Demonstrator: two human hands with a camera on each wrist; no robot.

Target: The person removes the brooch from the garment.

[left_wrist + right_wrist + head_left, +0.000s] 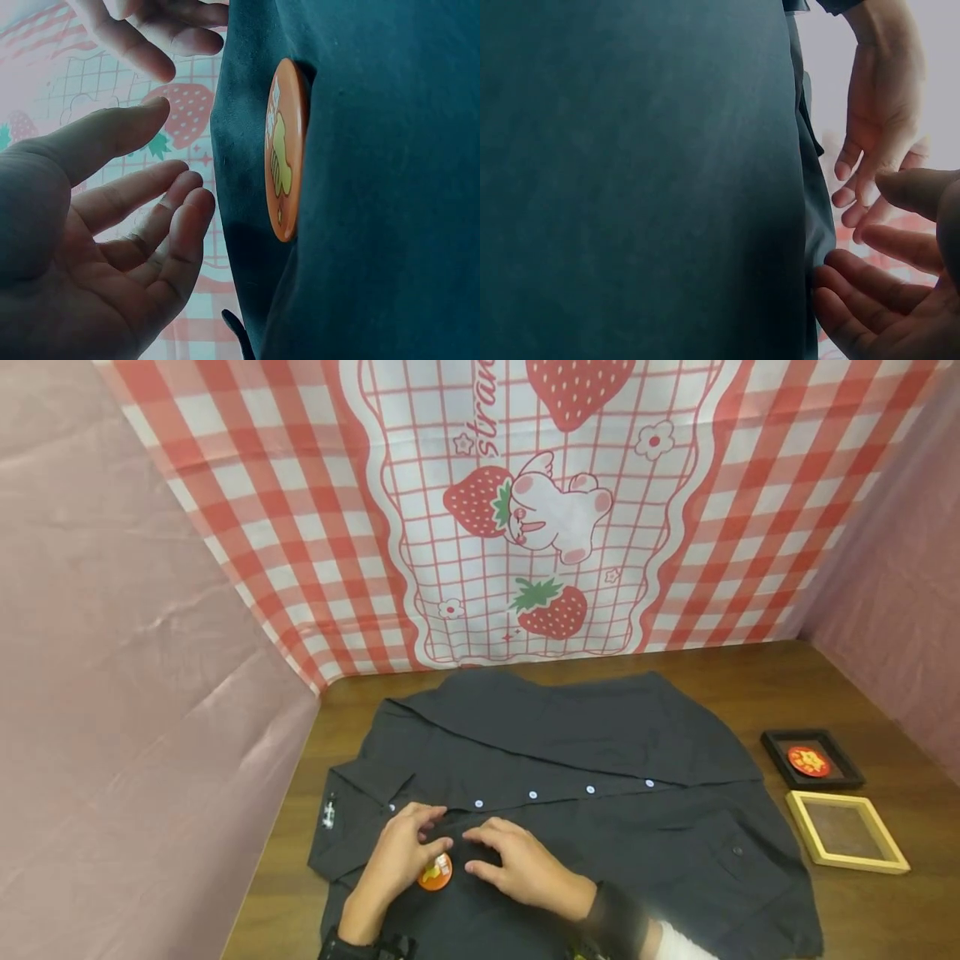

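Note:
A dark button-up shirt (622, 852) lies spread out, its collar to the left and a row of pale buttons across its middle. On its front sits a round orange pin badge (437, 875) with a yellow figure; the left wrist view shows the badge (285, 154) nearly edge-on against the cloth. My left hand (402, 847) hovers beside the badge, fingers relaxed and holding nothing, overlapping its upper edge in the head view. Just to the right, my right hand (525, 867) is over the shirt with loosely bent fingers, also holding nothing. Both hands face each other.
At the table's right side are a black frame (778, 762) with a round red badge (808, 762) in it and a yellow frame (858, 863). The wooden table (281, 827) meets a strawberry-print checked cloth (262, 527) at the back and pink drapes at both sides.

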